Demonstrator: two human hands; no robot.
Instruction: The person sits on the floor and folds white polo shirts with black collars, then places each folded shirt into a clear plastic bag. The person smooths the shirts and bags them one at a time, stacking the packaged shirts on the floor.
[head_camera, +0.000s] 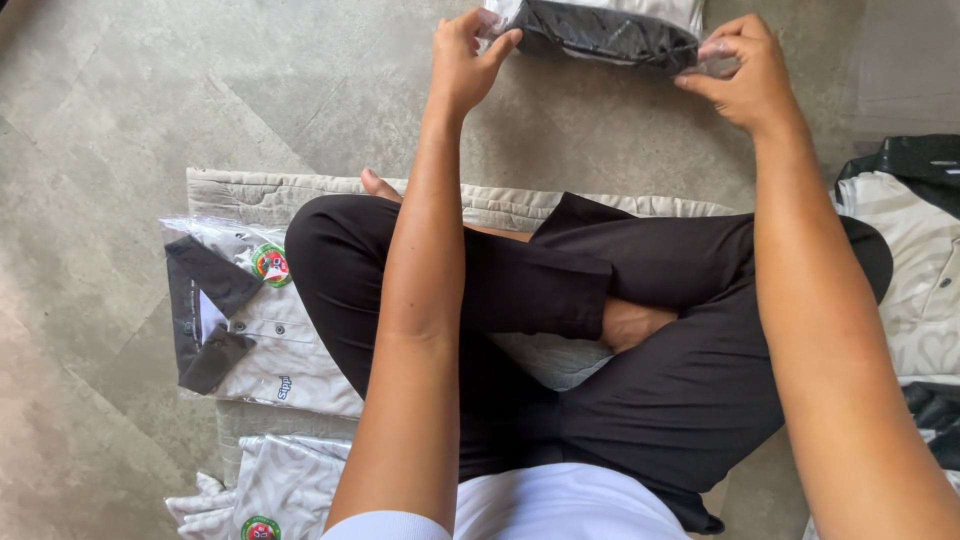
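Two hands at the top of the head view: left hand (465, 55) and right hand (750, 75), each pinched on one end of a bagged shirt (600, 30), dark and white, folded inside clear plastic film, held just over the grey floor (100, 150). Probably light and soft, with a slippery film; best taken at both short ends, as here. Upper part of the bag cut off by the frame edge. Below, crossed legs in black trousers (650, 300) on a quilted mat (250, 195). Another packed shirt (250, 320) on the left, partly hidden.
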